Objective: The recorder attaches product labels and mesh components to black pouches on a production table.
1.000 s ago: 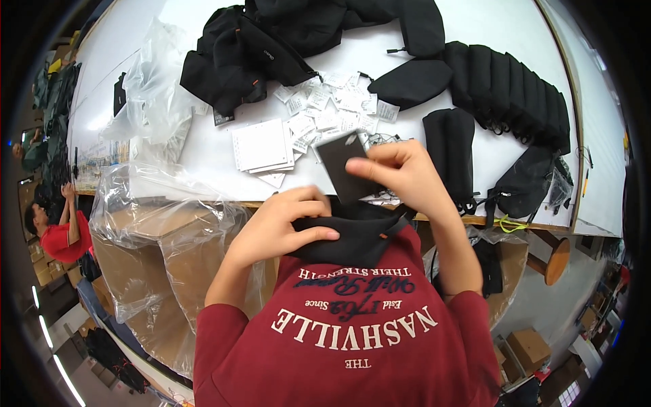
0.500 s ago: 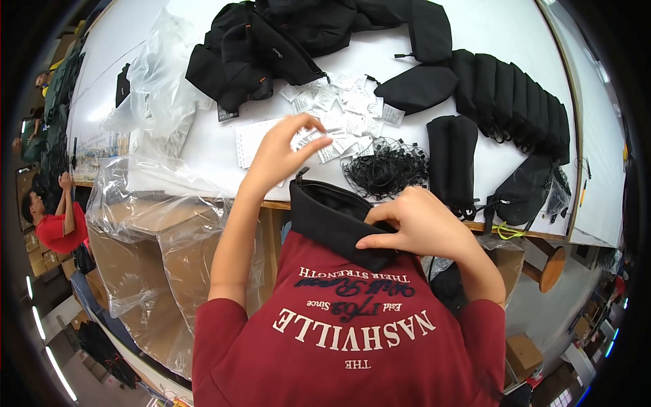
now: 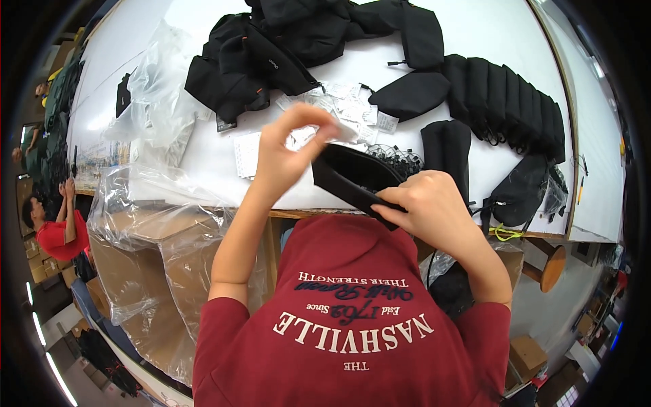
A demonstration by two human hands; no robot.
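My right hand [image 3: 427, 207] grips a black fabric pouch [image 3: 352, 178] by its lower edge and holds it tilted above the table's near edge, mouth open. My left hand [image 3: 285, 152] pinches a small white packet [image 3: 342, 132] right at the pouch's open mouth. Just beyond lie a scatter of small white packets [image 3: 346, 108] and a stack of white cards [image 3: 247, 152]. A bundle of black string loops [image 3: 400, 159] sits behind the pouch.
On the white table [image 3: 488, 27] lie a heap of black bags [image 3: 271, 47], a row of folded black pouches [image 3: 508, 95] at right and clear plastic bags [image 3: 156, 102] at left. A plastic-lined cardboard box [image 3: 156, 237] stands below. Another person [image 3: 54, 234] works far left.
My left hand let go of the pouch, reached to the white packets on the table, and came back with one to the pouch's mouth. My right hand lifted the pouch toward the table.
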